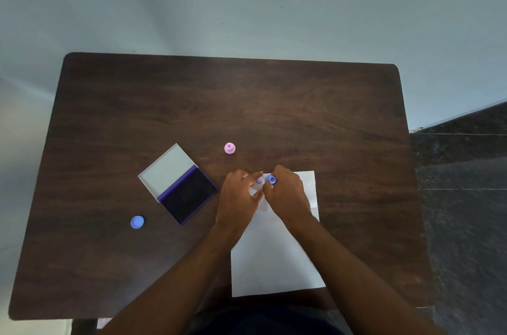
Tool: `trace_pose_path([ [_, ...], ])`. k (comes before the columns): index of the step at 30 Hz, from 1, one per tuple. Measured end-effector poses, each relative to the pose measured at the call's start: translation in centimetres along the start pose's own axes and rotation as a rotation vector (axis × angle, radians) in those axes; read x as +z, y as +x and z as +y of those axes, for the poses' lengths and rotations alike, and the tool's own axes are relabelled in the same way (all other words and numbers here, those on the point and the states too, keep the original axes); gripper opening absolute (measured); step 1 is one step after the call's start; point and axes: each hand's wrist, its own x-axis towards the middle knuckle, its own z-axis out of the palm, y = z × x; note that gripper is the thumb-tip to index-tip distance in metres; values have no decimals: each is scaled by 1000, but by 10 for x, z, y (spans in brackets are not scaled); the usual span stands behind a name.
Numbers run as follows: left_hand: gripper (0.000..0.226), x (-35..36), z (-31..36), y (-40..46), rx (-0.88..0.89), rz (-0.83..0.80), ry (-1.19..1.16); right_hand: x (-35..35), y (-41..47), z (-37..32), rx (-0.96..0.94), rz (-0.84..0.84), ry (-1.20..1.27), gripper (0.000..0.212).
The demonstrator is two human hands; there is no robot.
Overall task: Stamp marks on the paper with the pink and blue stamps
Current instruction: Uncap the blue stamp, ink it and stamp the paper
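Near the far left corner of the paper (277, 252), the right hand (288, 194) holds the blue stamp (271, 179), its fingers (270, 188) clamped around the stamp's body, which stands over the sheet. Just left of the blue stamp, a small purple mark (259, 180) shows on the paper, and the left hand (238, 197) rests beside it, its fingers (251, 176) spread on the sheet's edge, gripping nothing. Beyond the paper's far edge, the pink stamp (229, 148) stands alone on the desk (301, 104). Left of the paper lies the open ink pad (189, 193), lid folded back, and further left a blue cap (137, 222). Most of the paper toward the desk's near edge is blank, and the desk beyond the pink stamp is bare wood.
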Motion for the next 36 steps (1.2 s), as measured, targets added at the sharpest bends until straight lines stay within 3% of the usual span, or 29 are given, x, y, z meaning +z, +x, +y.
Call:
trace_pose_path([
  [4, 52, -4, 0, -1, 24, -35, 9, -3, 0, -6, -18, -1, -43, 36],
  [9, 32, -4, -5, -16, 229, 102, -232, -6, -1, -9, -3, -4, -50, 36],
  [16, 56, 2, -1, -1, -17, -4, -5, -6, -2, -9, 4, 4, -24, 33],
  [27, 54, 0, 2, -3, -1, 21, 5, -8, -1, -11, 5, -2, -7, 30],
  [36, 56, -3, 5, -1, -45, -51, 38, -8, -1, -10, 14, -5, -4, 32],
])
